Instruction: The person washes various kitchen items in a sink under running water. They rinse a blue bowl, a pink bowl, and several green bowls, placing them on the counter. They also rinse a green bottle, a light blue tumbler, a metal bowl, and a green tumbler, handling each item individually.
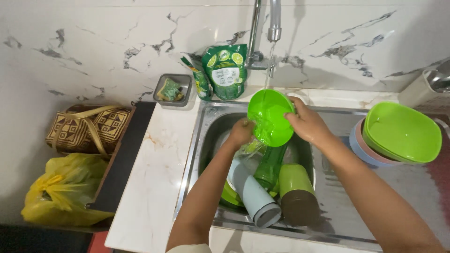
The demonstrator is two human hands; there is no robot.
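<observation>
A bright green plastic bowl point(269, 116) is held tilted over the steel sink point(210, 121), under water running from the tap point(273, 21). My right hand point(307, 122) grips its right rim. My left hand point(240, 132) holds its lower left edge, with water spilling past the fingers. Below the bowl, inside the sink, lie a pale blue tumbler point(255, 194), a dark green bottle point(270, 165) and a light green cup with a brown base point(297, 193).
A stack of bowls point(401, 133), green on top of pink and blue, stands on the drainer at right. Green soap pouches point(226, 70) and a small tray with a sponge point(172, 90) line the wall. A woven bag point(86, 129) and yellow plastic bag point(63, 189) lie at left.
</observation>
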